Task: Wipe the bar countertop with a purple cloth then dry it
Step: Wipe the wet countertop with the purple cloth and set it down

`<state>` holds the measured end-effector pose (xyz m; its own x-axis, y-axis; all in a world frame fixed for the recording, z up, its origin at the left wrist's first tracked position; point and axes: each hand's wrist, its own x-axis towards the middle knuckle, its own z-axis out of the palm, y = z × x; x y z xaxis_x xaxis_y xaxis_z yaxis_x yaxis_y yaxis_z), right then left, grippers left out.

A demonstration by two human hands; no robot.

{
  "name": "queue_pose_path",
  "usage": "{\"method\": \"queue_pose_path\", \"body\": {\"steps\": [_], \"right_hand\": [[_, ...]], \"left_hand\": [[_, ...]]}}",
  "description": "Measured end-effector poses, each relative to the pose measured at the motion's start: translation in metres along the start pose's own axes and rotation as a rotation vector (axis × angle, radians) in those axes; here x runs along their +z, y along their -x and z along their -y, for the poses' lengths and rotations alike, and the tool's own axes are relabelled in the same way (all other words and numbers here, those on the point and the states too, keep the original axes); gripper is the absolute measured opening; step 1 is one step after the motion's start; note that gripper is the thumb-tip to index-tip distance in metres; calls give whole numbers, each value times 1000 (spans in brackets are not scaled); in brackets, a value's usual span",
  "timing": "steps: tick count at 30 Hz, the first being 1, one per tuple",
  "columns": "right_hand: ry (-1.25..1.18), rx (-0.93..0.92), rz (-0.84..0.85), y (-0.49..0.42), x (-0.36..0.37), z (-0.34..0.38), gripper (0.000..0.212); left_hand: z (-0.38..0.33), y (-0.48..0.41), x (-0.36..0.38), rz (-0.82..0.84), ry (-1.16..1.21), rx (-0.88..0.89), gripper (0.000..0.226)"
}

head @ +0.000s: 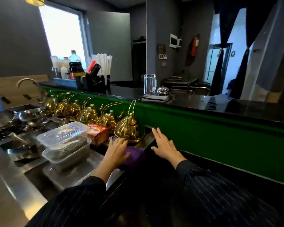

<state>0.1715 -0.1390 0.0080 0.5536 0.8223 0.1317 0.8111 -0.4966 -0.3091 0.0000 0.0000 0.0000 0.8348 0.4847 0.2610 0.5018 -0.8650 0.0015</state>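
The room is enclosed by grey walls, with a bright window (62, 35) at the rear left and dark curtains (220, 71) drawn back at the rear right. A red fire extinguisher (194, 45) is mounted on the rear wall.

The foreground is occupied by a dark bench (154, 185), which is bounded along its far edge by a green upright panel (211, 136). The panel is capped by a glossy black upper bench (236, 107). On the upper bench are placed a caddy of white straws (103, 63), a clear glass (149, 83), a folded grey cloth (155, 97) and a chrome bell (162, 91) just behind it.

A stainless steel section (10, 182) adjoins the left edge of the bench. A row of gold teapots is lined up along its far edge, below the panel. The nearest teapot (128, 128) stands at the right end of the row. Two stacked clear plastic containers (64, 135) and a red box (97, 134) are set in front of the row.

The purple cloth (134, 157) lies on the bench at its far left corner, just in front of the nearest teapot. The left hand (115, 153) is laid flat on the cloth with fingers extended. The right hand (164, 145) is held palm down near the far edge of the bench, fingers straight and spread, with nothing held. Contact with the surface cannot be determined.
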Motion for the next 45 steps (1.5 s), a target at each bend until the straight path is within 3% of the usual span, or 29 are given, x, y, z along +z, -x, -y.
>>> {"method": "queue_pose_path", "body": {"steps": [5, 10, 15, 21, 26, 30, 34, 40, 45], "right_hand": [[91, -10, 209, -7, 47, 44, 49], [124, 71, 60, -4, 72, 61, 39], [76, 102, -23, -5, 80, 62, 36], [-34, 133, -40, -9, 73, 58, 36], [-160, 115, -29, 1, 54, 45, 31], [-116, 39, -163, 20, 10, 13, 24], [-9, 30, -314, 44, -54, -47, 20], [177, 78, -535, 107, -153, -154, 18], [413, 165, -754, 140, -225, -220, 19]], "left_hand": [[14, 8, 23, 149, 138, -180, 56], [13, 0, 31, 230, 268, -279, 50], [6, -19, 36, 152, 461, -391, 57], [-11, -28, 27, 62, 535, -476, 8], [-21, -27, 29, -80, 494, -226, 16], [-52, -45, 13, -140, 515, -17, 11], [-120, -72, -8, -228, 550, 113, 17], [-252, -103, -40, -273, 702, 343, 8], [-342, -126, -85, -437, 804, 549, 15]]}}
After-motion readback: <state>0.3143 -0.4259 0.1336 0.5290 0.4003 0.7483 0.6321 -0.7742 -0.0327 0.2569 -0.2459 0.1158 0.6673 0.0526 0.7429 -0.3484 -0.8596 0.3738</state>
